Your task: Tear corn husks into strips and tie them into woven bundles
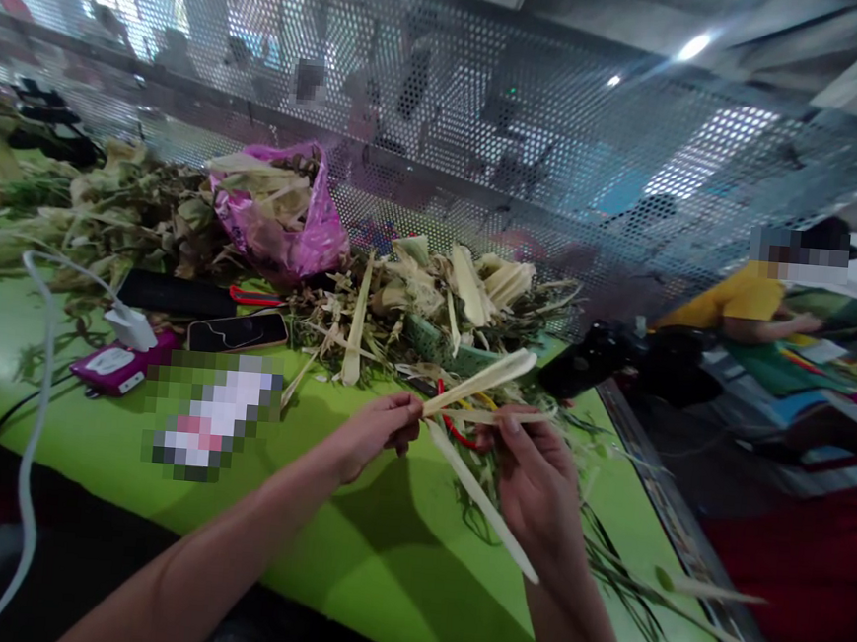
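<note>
Over the green table, my left hand (386,431) pinches the joined ends of several pale corn husk strips (477,384). The strips fan out to the right from its fingertips. My right hand (535,473) is closed around the middle strip, holding it between thumb and fingers. One strip angles up and away, and another (488,509) hangs down toward my right wrist. Just behind the strips, partly hidden by them, lies a tool with red handles (458,432). A loose husk piece (357,330) rests farther back.
A pink plastic bag (324,224) of husks and a green basket (427,343) heaped with husks stand before a perforated metal screen (446,95). A phone (239,331), purple power strip (125,361) and white cable (37,448) lie left. A person in yellow (753,292) sits far right.
</note>
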Available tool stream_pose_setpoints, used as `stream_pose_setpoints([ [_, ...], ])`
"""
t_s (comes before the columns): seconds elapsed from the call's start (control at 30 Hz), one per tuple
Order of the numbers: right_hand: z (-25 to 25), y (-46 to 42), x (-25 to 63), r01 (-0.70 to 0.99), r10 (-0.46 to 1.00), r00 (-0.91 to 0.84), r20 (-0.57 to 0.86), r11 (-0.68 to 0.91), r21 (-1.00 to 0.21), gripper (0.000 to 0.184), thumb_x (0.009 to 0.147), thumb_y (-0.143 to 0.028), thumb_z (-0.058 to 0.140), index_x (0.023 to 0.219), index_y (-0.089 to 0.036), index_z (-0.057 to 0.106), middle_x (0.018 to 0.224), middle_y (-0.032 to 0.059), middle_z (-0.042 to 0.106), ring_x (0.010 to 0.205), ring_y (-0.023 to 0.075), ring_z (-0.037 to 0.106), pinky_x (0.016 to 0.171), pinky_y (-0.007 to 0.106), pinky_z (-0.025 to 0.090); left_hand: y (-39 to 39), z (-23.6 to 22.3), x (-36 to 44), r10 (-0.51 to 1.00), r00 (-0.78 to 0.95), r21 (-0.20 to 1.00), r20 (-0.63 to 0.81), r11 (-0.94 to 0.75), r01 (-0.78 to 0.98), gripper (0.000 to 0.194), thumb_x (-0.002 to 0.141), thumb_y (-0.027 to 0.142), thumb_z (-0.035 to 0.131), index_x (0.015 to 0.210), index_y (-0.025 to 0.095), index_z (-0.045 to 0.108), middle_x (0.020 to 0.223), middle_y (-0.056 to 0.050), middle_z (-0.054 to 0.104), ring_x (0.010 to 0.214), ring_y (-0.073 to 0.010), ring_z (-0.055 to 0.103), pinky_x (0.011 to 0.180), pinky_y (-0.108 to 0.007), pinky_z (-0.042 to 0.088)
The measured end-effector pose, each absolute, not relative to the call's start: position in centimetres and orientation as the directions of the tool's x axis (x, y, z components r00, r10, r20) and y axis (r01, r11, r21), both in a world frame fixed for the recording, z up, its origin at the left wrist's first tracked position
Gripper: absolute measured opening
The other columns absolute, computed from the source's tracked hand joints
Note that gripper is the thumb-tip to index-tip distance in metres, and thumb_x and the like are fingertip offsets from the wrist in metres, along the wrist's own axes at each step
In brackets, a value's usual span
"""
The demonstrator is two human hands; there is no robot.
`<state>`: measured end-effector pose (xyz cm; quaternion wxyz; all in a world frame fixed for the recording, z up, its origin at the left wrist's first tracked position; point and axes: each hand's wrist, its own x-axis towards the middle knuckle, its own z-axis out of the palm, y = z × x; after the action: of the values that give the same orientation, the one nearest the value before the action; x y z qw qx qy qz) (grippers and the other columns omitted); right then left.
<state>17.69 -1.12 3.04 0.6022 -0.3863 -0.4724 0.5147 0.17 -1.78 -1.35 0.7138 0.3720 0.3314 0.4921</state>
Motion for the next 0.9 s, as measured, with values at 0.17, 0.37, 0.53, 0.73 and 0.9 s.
stream_pose_setpoints([
  [0.17,2.1,0.1,18.2,-0.287,0.992,0.092,0.084,0.108,-0.952,0.022,0.065,-0.031,0.079,0.082,-0.020,0.070,0.075,0.0005,0.064,0.059,0.0101,0.053,0.052,0.021,0.046,-2.1,-1.5,0.2,0.959,0.274,0.873,-0.068,0.190,-0.449,0.027,0.077,0.042,0.064,0.080,0.017,0.053,0.059,0.006,0.038,0.051,-0.0067,0.035,0.053,-0.021,0.033],
  [0.37,2.0,1.0,19.0,-0.110,0.946,0.165,0.281,0.300,-0.947,0.035,0.068,-0.024,0.077,0.101,-0.023,0.063,0.093,0.0000,0.060,0.069,0.0102,0.054,0.062,0.022,0.047,-2.0,-1.2,0.2,0.980,0.200,0.915,-0.019,0.098,-0.391,0.019,0.085,0.036,0.054,0.085,0.017,0.053,0.062,0.004,0.041,0.055,-0.0076,0.036,0.055,-0.021,0.031],
  [0.53,2.7,0.1,19.2,0.194,0.799,0.266,0.540,0.504,-0.842,0.040,0.071,-0.023,0.075,0.108,-0.025,0.061,0.106,0.0032,0.057,0.075,0.0130,0.051,0.069,0.026,0.045,-2.0,-0.9,0.8,0.993,0.106,0.973,0.059,-0.033,-0.229,0.013,0.087,0.030,0.049,0.086,0.017,0.052,0.064,0.003,0.046,0.059,-0.0097,0.041,0.057,-0.023,0.034],
  [0.73,2.1,-0.3,18.7,0.154,0.919,0.070,0.389,0.375,-0.914,0.017,0.080,-0.031,0.066,0.094,-0.022,0.066,0.086,0.0025,0.060,0.073,0.0153,0.052,0.063,0.027,0.044,-2.2,-1.6,1.4,0.989,0.108,0.976,0.102,-0.079,-0.202,0.015,0.087,0.031,0.050,0.091,0.018,0.054,0.070,0.001,0.052,0.064,-0.0114,0.046,0.060,-0.024,0.038],
  [0.9,1.9,0.6,18.7,0.015,0.953,0.113,0.282,0.283,-0.959,0.023,0.076,-0.033,0.070,0.095,-0.021,0.065,0.080,0.0007,0.061,0.067,0.0121,0.052,0.056,0.022,0.043,-2.2,-1.8,1.5,0.989,0.112,0.980,0.095,-0.073,-0.187,0.015,0.086,0.031,0.053,0.091,0.018,0.055,0.074,0.000,0.054,0.068,-0.0129,0.050,0.063,-0.025,0.041],
])
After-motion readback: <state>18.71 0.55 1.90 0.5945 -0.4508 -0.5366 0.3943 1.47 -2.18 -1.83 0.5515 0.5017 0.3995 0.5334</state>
